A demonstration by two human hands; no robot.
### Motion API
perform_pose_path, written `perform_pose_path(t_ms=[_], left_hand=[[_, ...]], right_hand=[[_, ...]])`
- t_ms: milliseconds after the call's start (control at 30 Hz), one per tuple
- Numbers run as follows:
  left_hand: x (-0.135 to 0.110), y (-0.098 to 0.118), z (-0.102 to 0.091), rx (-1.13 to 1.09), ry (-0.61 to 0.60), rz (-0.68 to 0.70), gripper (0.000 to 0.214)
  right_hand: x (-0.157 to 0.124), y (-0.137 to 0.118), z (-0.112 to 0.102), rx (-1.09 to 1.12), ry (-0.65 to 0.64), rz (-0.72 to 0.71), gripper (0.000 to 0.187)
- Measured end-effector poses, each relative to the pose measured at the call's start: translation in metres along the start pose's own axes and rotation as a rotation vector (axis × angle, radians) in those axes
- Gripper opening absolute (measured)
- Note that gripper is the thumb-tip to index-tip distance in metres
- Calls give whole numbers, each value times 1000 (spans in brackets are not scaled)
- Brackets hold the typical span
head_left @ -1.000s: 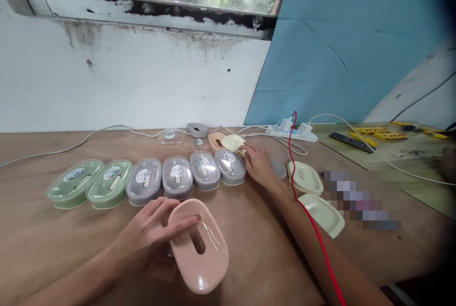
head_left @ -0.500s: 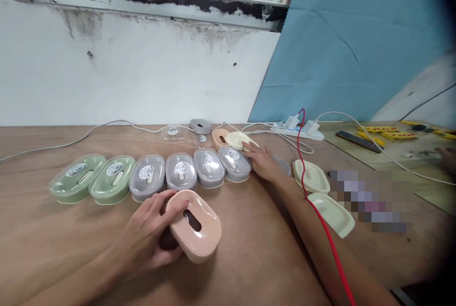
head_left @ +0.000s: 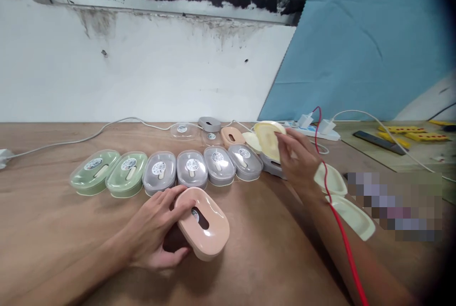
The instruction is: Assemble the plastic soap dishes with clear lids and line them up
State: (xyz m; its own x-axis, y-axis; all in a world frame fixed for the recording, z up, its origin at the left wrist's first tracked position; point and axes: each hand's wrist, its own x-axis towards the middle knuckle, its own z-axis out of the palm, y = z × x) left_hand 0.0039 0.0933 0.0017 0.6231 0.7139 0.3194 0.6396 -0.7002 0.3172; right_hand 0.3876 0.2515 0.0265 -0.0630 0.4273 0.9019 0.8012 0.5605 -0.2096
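We find open desk (head_left: 267, 258) in front of the row of lidded boxes (head_left: 192, 169) and to the right of the left hand (head_left: 156, 230); the row closes the far side, and two cream lids (head_left: 352, 215) lie near the right edge of that room, beside the right forearm, along which a red cable (head_left: 335, 211) runs. Compared with half a second ago, the right hand (head_left: 299, 161) has lifted the cream tray (head_left: 269, 139) off the desk from behind the grey boxes and now holds it tilted on edge above the right end of the row, its fingers gripping the tray's right side. The pink tray (head_left: 204, 223) remains low at the desk, just in front of the grey boxes. The left hand's fingers are closed on its left end, fingertips on the top face near the slot and thumb below.
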Motion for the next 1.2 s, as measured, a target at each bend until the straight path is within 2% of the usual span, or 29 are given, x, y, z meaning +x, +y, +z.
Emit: perform_pose_path(t_ms=[67, 100, 133, 200, 300, 367, 433, 567, 633, 733, 833, 900, 967, 1067, 1133, 1200], left_hand=[[0, -4, -1, -1, 3, 53, 85], [0, -6, -2, 5, 17, 72, 80], [0, -8, -2, 12, 36, 82, 73], [0, -9, -1, 23, 86, 72, 60], [1, -10, -2, -32, 153, 69, 48], [1, -10, -2, -99, 144, 83, 49], [2, -10, -4, -146, 85, 96, 53], [1, -9, -11, -158, 17, 79, 54], [1, -10, -17, -127, 8, 63, 44], [2, -12, -26, -92, -17, 52, 34], [3, -13, -33, -61, -13, 47, 38], [3, -14, -36, -20, -6, 66, 42], [1, -15, -40, -2, 13, 97, 44], [-2, -22, -44, -39, 85, 143, 47], [-2, -28, -45, -135, 160, 199, 49], [0, -32, -43, -274, 267, 232, 48]], right_hand=[[-2, -23, -7, 137, 96, 32, 15], [-4, -36, -9, 243, 130, 92, 24], [-7, -49, -10, 352, 127, 170, 42], [-12, -72, -10, 497, 2, 283, 64], [-19, -92, -8, 650, -210, 369, 69], [-22, -94, -5, 773, -298, 417, 63], [-25, -90, -3, 890, -371, 485, 52], [-30, -80, 0, 1053, -445, 639, 33], [-30, -80, -1, 1118, -482, 672, 38], [-28, -85, -3, 1160, -621, 630, 47], [-24, -89, -6, 1151, -747, 519, 41], [-23, -90, -6, 1127, -788, 456, 39], [-23, -89, -7, 1134, -819, 452, 35], [-27, -86, -7, 1228, -875, 589, 26], [-29, -83, -8, 1298, -910, 707, 22], [-29, -81, -9, 1388, -984, 750, 26]])
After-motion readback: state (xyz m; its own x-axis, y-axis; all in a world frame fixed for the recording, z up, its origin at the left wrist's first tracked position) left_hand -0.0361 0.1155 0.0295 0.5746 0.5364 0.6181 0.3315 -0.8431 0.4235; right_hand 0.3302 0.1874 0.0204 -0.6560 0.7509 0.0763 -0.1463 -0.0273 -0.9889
